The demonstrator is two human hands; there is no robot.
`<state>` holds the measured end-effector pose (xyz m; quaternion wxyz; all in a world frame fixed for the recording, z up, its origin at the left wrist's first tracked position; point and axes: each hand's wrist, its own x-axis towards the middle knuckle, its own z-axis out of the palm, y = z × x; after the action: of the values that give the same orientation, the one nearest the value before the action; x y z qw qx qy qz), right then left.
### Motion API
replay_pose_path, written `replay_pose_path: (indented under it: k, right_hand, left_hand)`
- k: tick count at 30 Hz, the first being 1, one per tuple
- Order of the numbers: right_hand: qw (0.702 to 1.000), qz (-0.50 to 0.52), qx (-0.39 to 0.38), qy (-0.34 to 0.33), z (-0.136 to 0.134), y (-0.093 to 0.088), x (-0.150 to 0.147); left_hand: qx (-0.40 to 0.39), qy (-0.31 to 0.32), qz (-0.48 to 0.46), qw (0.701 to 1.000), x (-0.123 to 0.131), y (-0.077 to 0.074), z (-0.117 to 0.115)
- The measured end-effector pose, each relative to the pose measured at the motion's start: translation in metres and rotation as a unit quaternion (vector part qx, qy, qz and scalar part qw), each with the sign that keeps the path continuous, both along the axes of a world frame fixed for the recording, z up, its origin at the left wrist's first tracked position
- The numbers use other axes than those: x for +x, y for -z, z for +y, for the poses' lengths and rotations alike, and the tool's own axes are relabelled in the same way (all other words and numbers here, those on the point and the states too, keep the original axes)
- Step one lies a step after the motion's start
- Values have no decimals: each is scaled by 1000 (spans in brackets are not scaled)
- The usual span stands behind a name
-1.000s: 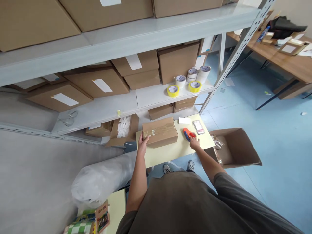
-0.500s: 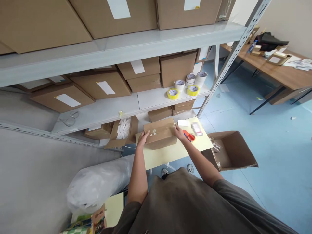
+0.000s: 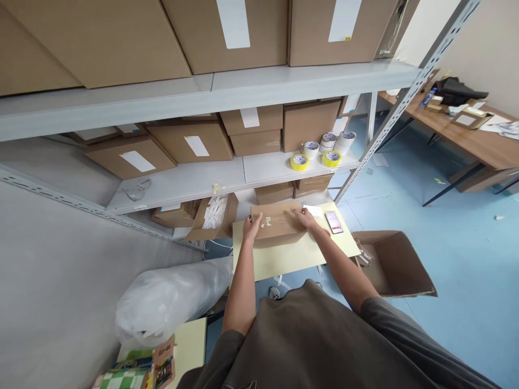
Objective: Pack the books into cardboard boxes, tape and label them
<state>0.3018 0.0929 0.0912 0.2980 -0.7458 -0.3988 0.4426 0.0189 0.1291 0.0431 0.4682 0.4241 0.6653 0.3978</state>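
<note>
A taped brown cardboard box (image 3: pixel 278 222) lies on a small pale yellow table (image 3: pixel 284 258) below me. My left hand (image 3: pixel 252 227) grips its left end, fingers curled over the edge. My right hand (image 3: pixel 305 218) rests on its right end, fingers bent against the cardboard. A phone (image 3: pixel 334 222) and a white slip (image 3: pixel 313 210) lie on the table just right of the box. The red tool seen earlier is hidden behind my right arm.
Grey metal shelving (image 3: pixel 227 97) full of brown boxes stands ahead, with tape rolls (image 3: pixel 322 151) on the middle shelf. An open empty carton (image 3: pixel 399 265) sits on the blue floor at right. A bubble-wrap roll (image 3: pixel 170 302) lies at left. A wooden desk (image 3: pixel 466 129) stands far right.
My right hand left the red tool and moved left onto the box's right end. Both hands now hold the box. The camera tilted up slightly.
</note>
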Motion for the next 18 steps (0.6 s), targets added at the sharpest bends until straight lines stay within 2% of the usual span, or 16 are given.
replay_pose_path:
  k: [4, 7, 10, 12, 14, 16, 18]
  right_hand:
    - [993, 60, 47, 92, -20, 5, 7]
    - [983, 58, 107, 138, -38, 24, 4]
    - [973, 58, 146, 168, -51, 55, -4]
    - [973, 59, 145, 171, -58, 80, -8]
    - [976, 54, 134, 160, -65, 107, -9]
    - [984, 43, 120, 125, -75, 135, -8]
    - [993, 12, 113, 41, -86, 160, -7]
  left_hand:
    - [73, 3, 8, 997, -6, -14, -9]
    - [169, 28, 9, 985, -12, -6, -23]
    - [203, 37, -6, 978, -14, 20, -42]
    - [163, 16, 10, 986, -12, 45, -55]
    - [88, -3, 43, 995, -8, 71, -69]
    - [15, 7, 70, 997, -2, 95, -82]
    - [-31, 29, 98, 994, 4, 115, -94]
